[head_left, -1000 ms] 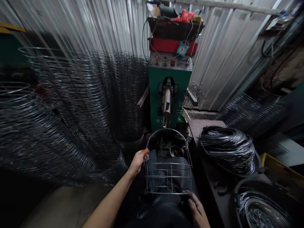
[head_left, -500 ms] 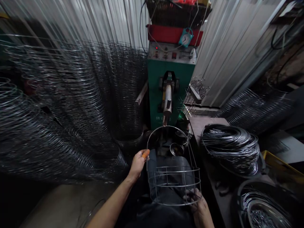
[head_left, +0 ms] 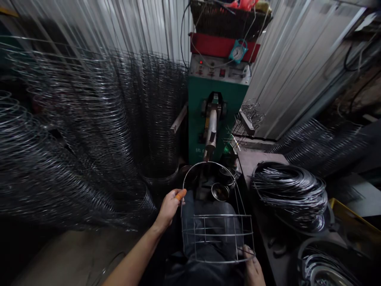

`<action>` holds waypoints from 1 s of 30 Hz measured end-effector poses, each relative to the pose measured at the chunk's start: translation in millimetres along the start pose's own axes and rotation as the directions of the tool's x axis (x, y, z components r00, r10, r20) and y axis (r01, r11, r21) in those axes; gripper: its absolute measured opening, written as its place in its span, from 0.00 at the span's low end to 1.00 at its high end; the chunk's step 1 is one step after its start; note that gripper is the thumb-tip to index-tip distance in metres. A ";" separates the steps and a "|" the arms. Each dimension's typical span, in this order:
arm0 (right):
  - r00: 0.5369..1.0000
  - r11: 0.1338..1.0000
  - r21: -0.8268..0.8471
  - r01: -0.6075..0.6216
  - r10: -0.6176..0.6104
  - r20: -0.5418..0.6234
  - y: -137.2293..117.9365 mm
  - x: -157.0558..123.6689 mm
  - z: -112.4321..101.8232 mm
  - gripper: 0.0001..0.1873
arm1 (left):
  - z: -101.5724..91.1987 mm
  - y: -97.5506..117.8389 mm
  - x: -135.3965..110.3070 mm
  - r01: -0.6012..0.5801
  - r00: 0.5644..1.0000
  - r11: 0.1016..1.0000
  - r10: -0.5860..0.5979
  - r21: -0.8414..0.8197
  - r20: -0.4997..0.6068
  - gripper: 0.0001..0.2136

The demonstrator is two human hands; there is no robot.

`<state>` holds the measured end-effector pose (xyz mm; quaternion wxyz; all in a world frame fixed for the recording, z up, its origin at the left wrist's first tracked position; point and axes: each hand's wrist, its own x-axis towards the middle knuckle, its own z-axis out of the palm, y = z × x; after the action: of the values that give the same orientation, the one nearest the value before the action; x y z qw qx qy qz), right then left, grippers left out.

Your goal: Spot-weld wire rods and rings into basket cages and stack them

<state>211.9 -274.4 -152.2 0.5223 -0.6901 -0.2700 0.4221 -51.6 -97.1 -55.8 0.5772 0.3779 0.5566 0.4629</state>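
Head view. We found the wire frame (head_left: 214, 235) in front of the person's body, over the dark clothing of the lap (head_left: 212, 208), with its arched end pointing away and its gridded end nearest the body.

Left hand (head_left: 170, 205): thumb and fingers were closed on the left side of the arch; we noted an orange cover (head_left: 180, 194) on one digit. Right hand (head_left: 252, 265): fingers were bent around the lower right corner of the gridded end, grasping the wire there. Its fingertips were partly lost among the wires, so we could not tell exactly which strands they pressed.

The top of the arch lay right at the lower tip of the metal arm (head_left: 212, 123) projecting from the green machine (head_left: 196, 101). We could not tell whether wire and tip touched. A red light (head_left: 201, 62) was lit on the machine's panel, and a blue clock (head_left: 238, 51) hung above it, against a red box (head_left: 218, 47).

Beyond the arch, to its right, we recorded a small round bowl (head_left: 220, 192). Tall stacks of wire rings (head_left: 98, 115) filled the left side. On the right-hand bench (head_left: 253, 159), a bundle of loose wires (head_left: 290, 188) lay in a dark tub, near a yellow crate (head_left: 351, 214).
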 end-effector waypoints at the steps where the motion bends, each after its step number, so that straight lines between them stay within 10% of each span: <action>1: 1.000 1.000 -0.017 -0.019 0.019 0.001 -3.3 2.0 -2.2 0.28 | 0.2 1.6 -0.7 0.001 1.000 1.000 -0.001 0.005 0.007 0.18; 30: 0.992 0.991 -0.111 0.074 -0.062 0.112 -35.6 -3.3 26.8 0.19 | -5.7 -8.0 13.3 0.023 0.999 1.000 -0.023 0.001 -0.032 0.18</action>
<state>189.6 -252.9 -120.1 0.4803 -0.6853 -0.3453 0.4247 -57.1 -87.2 -67.8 0.5732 0.3647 0.5702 0.4618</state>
